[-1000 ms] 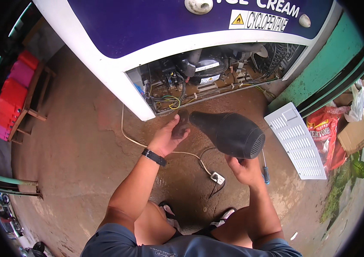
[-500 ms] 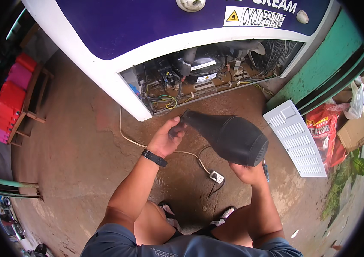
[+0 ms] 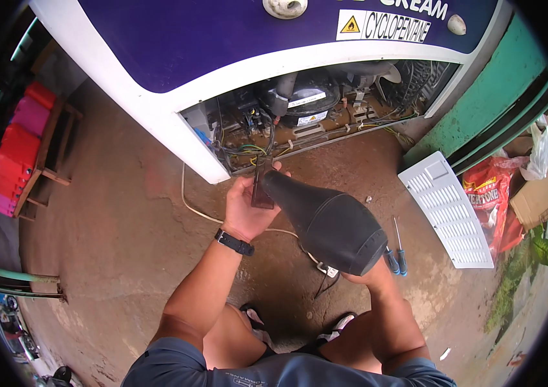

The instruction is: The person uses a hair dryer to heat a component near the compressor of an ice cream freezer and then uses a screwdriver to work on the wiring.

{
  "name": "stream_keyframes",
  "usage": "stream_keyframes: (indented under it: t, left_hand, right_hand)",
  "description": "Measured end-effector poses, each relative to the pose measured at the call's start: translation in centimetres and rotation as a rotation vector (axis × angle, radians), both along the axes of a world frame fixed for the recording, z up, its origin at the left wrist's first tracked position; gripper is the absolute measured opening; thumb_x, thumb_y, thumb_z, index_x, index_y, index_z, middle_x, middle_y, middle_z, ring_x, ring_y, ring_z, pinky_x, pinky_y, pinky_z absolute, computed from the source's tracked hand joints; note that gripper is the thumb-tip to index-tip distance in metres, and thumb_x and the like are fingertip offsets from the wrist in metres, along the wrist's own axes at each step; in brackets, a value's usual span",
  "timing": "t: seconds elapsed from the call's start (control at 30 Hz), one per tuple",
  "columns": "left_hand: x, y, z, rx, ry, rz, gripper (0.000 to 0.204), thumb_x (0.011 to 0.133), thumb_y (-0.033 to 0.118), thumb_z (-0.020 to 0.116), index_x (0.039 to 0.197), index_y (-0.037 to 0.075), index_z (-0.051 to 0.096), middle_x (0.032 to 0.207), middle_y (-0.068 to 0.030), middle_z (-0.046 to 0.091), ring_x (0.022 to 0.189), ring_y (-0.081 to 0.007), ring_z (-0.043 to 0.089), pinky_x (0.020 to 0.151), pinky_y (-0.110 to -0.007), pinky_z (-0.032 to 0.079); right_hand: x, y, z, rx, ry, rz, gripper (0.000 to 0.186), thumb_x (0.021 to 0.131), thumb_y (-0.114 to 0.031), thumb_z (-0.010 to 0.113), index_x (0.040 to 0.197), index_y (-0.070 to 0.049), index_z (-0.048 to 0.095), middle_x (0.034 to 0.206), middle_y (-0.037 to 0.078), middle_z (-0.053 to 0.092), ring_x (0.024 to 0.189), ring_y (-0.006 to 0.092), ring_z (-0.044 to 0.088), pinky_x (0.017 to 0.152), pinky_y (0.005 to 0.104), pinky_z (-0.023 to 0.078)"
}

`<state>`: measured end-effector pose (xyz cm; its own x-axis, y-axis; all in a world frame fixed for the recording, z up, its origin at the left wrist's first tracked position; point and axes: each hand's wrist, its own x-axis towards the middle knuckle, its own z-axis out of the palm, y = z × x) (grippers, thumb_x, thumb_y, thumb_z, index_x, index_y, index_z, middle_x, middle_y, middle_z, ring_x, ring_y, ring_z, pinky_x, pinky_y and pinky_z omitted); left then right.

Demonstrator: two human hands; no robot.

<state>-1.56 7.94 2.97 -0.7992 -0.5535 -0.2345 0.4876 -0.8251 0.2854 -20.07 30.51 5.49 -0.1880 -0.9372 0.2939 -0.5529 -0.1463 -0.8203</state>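
My right hand grips a black hair dryer from below; the dryer's body hides most of its fingers and the handle. The nozzle slants up and left, right against a small dark, flat, box-like piece. That piece stands in my left hand, with the thumb and fingers closed around its lower part. Its exact kind cannot be made out. Just beyond it, the open lower bay of a white and purple freezer shows a black compressor and loose wires.
A white extension socket and its cord lie on the wet floor, partly behind the dryer. To the right are two blue-handled screwdrivers, a white vented panel and a red bag. Red and pink containers stand at the left.
The dryer has shifted left and toward me, its nozzle now over the dark piece. My left hand has turned, showing more of that piece. The screwdrivers have come into fuller view.
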Motion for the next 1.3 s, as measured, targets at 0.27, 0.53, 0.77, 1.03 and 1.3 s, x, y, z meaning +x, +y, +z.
stream_keyframes:
  t: [0.27,0.53,0.77,1.03,1.3]
  left_hand:
    - [-1.0,-1.2,2.1,-0.282,-0.165,0.223,0.043,0.105,0.042,0.056,0.132,0.01,0.06,0.13,-0.0045,0.067,0.118,-0.0203,0.062,0.105,-0.043,0.046]
    - [-1.8,-1.3,2.5,-0.311,-0.177,0.269,0.045,0.106,0.042,0.054,0.137,0.009,0.056,0.135,-0.006,0.065,0.125,-0.0239,0.06,0.106,-0.047,0.045]
    - [-1.9,-1.8,2.7,-0.231,-0.24,0.336,0.046,0.106,0.042,0.055,0.137,0.007,0.056,0.134,-0.0073,0.065,0.122,-0.025,0.061,0.103,-0.046,0.048]
    - [-1.8,-1.9,2.1,-0.192,-0.253,0.331,0.045,0.105,0.041,0.057,0.135,0.008,0.056,0.131,-0.007,0.065,0.12,-0.0239,0.062,0.101,-0.047,0.049]
    - [-1.9,-2.6,0.3,-0.287,-0.282,0.291,0.051,0.105,0.048,0.054,0.134,0.007,0.056,0.128,-0.0134,0.065,0.113,-0.0264,0.066,0.098,-0.043,0.054]
  right_hand:
    - [2.3,-3.1,1.2,-0.023,0.016,-0.026,0.066,0.074,-0.021,0.085,0.132,0.0,0.061,0.132,0.022,0.064,0.121,0.0369,0.064,0.102,0.0415,0.05]
    - [3.8,-8.4,-2.5,-0.031,0.055,-0.104,0.073,0.082,-0.024,0.081,0.144,-0.001,0.05,0.142,0.021,0.057,0.13,0.0369,0.057,0.108,0.0424,0.046]
    - [3.8,-10.2,-3.3,-0.106,0.121,-0.114,0.069,0.087,-0.026,0.077,0.145,-0.001,0.049,0.145,0.022,0.054,0.135,0.0384,0.052,0.112,0.0432,0.041]
    - [4.1,-9.8,-3.6,-0.029,-0.072,-0.042,0.05,0.096,-0.017,0.066,0.142,-0.004,0.055,0.146,0.018,0.054,0.137,0.0343,0.049,0.115,0.0439,0.037]
    - [4.1,-10.1,-3.2,-0.009,-0.048,-0.002,0.064,0.084,-0.023,0.074,0.141,-0.003,0.053,0.144,0.022,0.051,0.131,0.0411,0.052,0.108,0.0447,0.045]
